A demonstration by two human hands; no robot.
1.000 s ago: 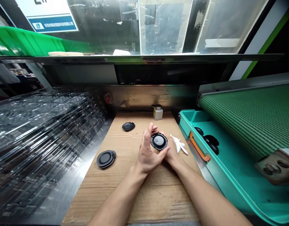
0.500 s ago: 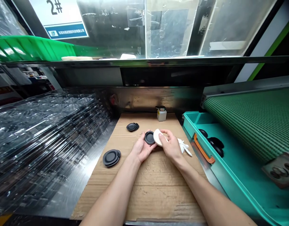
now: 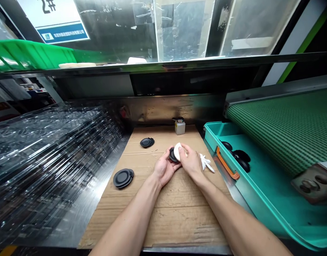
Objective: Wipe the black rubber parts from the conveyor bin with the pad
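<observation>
Two hands are working together just above a cardboard sheet (image 3: pixel 163 220). The left hand (image 3: pixel 165 168) is cupping a black round disc (image 3: pixel 173 155), its palm turned up and its fingers curling around the rim, and it is holding the disc tilted toward the right. The right hand (image 3: pixel 193 164) is pinching a white pad (image 3: pixel 177 151) and pressing it against the disc's face, hiding most of that face. Being round, the disc is showing no long axis. It is sitting in the left hand, just left of the pad, with the left hand underneath it and the right hand coming at it from the right.

Just beside the right hand, a crumpled white cloth (image 3: pixel 206 163) is lying on the cardboard. Ahead of the hands, a small stack of black discs (image 3: pixel 147 142) is resting on the sheet, and a larger stack of black discs (image 3: pixel 123 178) is lying toward its left edge. A small bottle with a dark cap (image 3: pixel 179 127) is standing at the far end. Past the right edge, a teal tray (image 3: pixel 215 132) with an orange handle (image 3: pixel 226 164) is holding more black discs (image 3: pixel 241 159), alongside a green conveyor belt (image 3: pixel 280 128). Farther left, stacked clear plastic trays (image 3: pixel 51 156) are catching the light.
</observation>
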